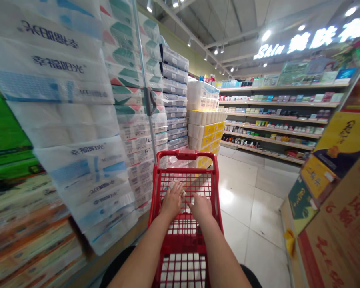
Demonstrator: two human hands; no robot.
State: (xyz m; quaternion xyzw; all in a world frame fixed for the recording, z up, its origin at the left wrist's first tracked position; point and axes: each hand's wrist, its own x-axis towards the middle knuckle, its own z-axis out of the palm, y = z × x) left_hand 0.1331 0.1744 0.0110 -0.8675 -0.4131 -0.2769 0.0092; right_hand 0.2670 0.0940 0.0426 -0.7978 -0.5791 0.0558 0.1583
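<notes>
A red shopping cart [215, 172] with a plastic grid basket stands straight in front of me. Over its grid, my left hand [173, 199] is closed on a crumpled pale cloth or tissue [183, 192], part of which shows past the fingers. To the right of it, my right hand [200, 205] hovers over or rests on the grid, fingers apart and slightly bent, with nothing visible in it. Whether the right fingertips touch the grid cannot be made out.
Tall stacks of packaged tissue rolls [87, 116] line the left side, beside a metal pole [152, 138]. Cartons [339, 216] are piled at the right. Shelves of small products [276, 106] stand at the back, beyond the tiled floor [238, 204].
</notes>
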